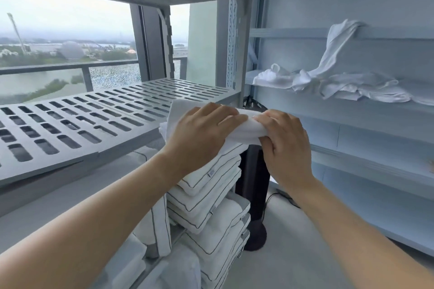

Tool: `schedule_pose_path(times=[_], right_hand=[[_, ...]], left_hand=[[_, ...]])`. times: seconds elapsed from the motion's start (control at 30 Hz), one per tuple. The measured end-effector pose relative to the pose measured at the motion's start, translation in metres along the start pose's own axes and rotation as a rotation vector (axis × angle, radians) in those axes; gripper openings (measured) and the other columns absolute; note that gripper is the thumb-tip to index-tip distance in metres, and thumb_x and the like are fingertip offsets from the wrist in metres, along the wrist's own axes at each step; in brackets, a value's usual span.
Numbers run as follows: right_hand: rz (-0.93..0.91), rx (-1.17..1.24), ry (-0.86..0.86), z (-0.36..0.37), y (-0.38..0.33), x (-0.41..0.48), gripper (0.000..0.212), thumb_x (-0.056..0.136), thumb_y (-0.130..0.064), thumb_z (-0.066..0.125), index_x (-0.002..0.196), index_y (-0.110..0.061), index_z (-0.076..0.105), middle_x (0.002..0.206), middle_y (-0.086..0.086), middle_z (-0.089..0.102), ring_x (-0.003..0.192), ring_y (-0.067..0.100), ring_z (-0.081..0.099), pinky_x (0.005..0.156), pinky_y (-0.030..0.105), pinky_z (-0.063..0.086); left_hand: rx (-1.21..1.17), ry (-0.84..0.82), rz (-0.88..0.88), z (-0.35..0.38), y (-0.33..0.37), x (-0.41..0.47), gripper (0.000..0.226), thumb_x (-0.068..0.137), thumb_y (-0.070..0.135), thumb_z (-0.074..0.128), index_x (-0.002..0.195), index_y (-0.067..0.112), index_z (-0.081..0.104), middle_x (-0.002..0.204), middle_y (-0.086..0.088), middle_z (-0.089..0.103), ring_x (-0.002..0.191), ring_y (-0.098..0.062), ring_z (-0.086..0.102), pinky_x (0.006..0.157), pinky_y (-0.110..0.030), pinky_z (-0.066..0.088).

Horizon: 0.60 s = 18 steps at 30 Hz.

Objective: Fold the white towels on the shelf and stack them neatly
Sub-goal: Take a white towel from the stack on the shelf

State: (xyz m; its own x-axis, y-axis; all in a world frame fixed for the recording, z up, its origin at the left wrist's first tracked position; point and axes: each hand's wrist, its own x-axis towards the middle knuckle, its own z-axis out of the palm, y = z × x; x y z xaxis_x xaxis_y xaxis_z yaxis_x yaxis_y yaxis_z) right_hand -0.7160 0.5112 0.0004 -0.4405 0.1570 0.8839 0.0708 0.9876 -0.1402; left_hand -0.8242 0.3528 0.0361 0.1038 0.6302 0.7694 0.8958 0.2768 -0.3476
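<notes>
left hand (202, 131) flat on white towel (244, 132); right hand (281, 145) pinches towel end; near slotted shelf (94, 119).

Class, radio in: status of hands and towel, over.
Left hand flat on towel, right hand pinching its end. Loose towels wait on right shelf. Nothing blocking.
</notes>
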Motion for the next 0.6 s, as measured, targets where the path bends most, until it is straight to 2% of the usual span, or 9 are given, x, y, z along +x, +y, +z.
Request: schedule_pose_path(times=[0.17, 0.37, 0.6], right_hand=[[0.0, 0.045, 0.033, 0.04, 0.04, 0.025, 0.029, 0.087, -0.015, 0.043, 0.108, -0.013, 0.063, 0.115, 0.005, 0.062, 0.105, 0.025, 0.049, 0.082, 0.038, 0.041], [-0.061, 0.139, 0.052, 0.098, 0.097, 0.075, 0.027, 0.087, -0.011, 0.046, 0.108, -0.012, 0.064, 0.114, 0.008, 0.062, 0.103, 0.033, 0.054, 0.082, 0.044, 0.044], [-0.113, 0.248, 0.078, 0.166, 0.166, 0.125, 0.021, 0.088, -0.01, 0.053, 0.106, -0.014, 0.063, 0.113, 0.006, 0.061, 0.103, 0.029, 0.051, 0.08, 0.045, 0.046]], left_hand=[[0.021, -0.048, 0.034, 0.041, -0.03, 0.026, 0.047, 0.069, 0.002, 0.067, 0.115, 0.014, 0.064, 0.107, -0.003, 0.067, 0.092, -0.026, 0.063, 0.068, -0.036, 0.052], [0.128, -0.059, -0.02, 0.101, -0.064, 0.061, 0.049, 0.067, 0.002, 0.069, 0.114, 0.015, 0.064, 0.106, -0.003, 0.067, 0.092, -0.025, 0.063, 0.067, -0.035, 0.051], [0.249, -0.133, -0.185, 0.172, -0.102, 0.094, 0.055, 0.07, 0.023, 0.074, 0.122, 0.022, 0.057, 0.113, -0.001, 0.063, 0.097, -0.025, 0.061, 0.071, -0.042, 0.055]])
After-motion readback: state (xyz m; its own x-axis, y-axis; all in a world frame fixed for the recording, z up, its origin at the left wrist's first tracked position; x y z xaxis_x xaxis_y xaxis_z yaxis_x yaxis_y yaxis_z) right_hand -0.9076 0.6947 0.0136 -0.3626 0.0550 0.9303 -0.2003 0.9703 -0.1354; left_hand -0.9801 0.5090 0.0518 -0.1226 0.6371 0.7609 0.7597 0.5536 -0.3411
